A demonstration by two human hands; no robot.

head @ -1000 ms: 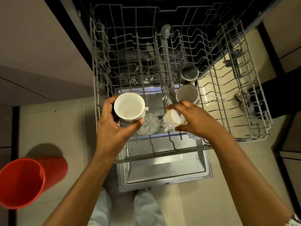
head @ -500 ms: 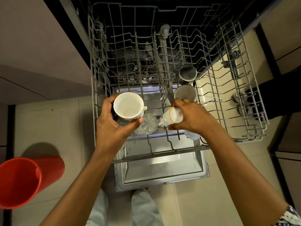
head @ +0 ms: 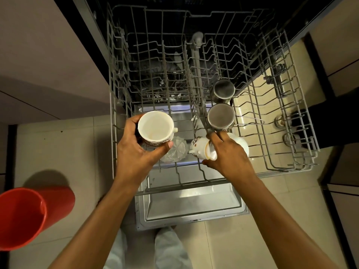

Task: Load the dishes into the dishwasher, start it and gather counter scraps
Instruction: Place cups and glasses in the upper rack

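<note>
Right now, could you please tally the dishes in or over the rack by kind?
Ceramic cups: 2
Steel vessels: 2
Clear glass: 1
White dish, partly hidden: 1
Total: 6

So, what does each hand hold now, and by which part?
The left hand grips a white floral-patterned ceramic cup round its side wall, mouth up. The right hand grips a similar white cup, tipped sideways, near its gold-lined rim.

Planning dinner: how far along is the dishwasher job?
Done: two steel cups and a clear ribbed glass in the grey wire rack. In hand: left grip holds a white patterned cup; right grip tips a second patterned cup in. Left: rack out, unstarted; scraps.
</note>
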